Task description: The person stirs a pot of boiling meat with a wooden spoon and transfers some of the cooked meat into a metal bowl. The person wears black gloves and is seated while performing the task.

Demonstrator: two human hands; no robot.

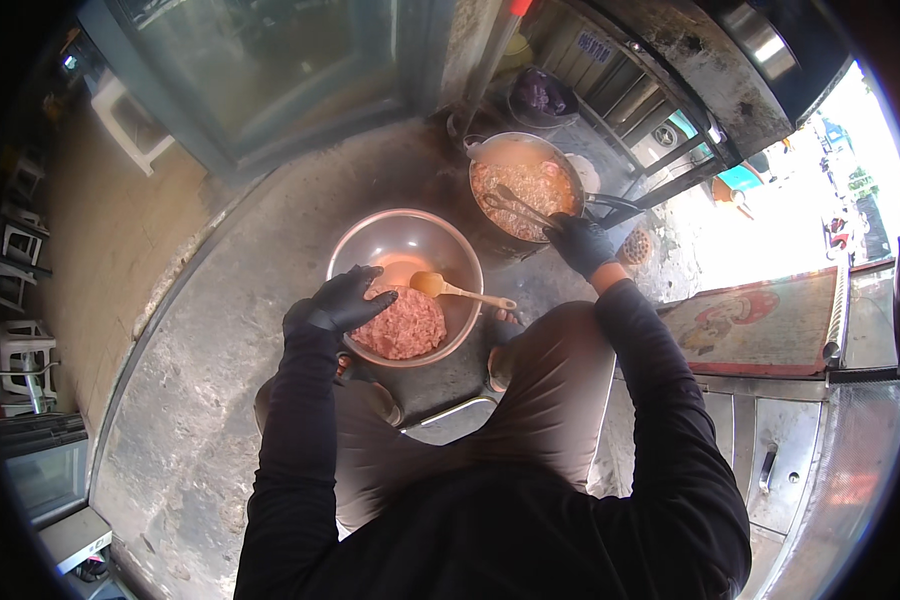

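Observation:
A wide metal bowl [462,245] stands on the floor in front of me, with a mound of pink minced meat [405,328] in its near left part. My left hand [340,300], in a black glove, rests at the meat's left edge with thumb and fingers apart. A wooden spoon [470,293] leans across the bowl's right side, its head against the meat. To the far right is a large pot [473,185] of bubbling, brownish liquid with pieces in it. My right hand [580,246], also black-gloved, grips metal tongs [525,209] whose ends reach over the pot.
Behind the pot sits a dark tub [542,98] with a purple bag. A glass-paned door [270,70] stands at the back left. White plastic stools [25,350] line the far left. At right are a metal frame [660,95] and a steel cabinet [780,465].

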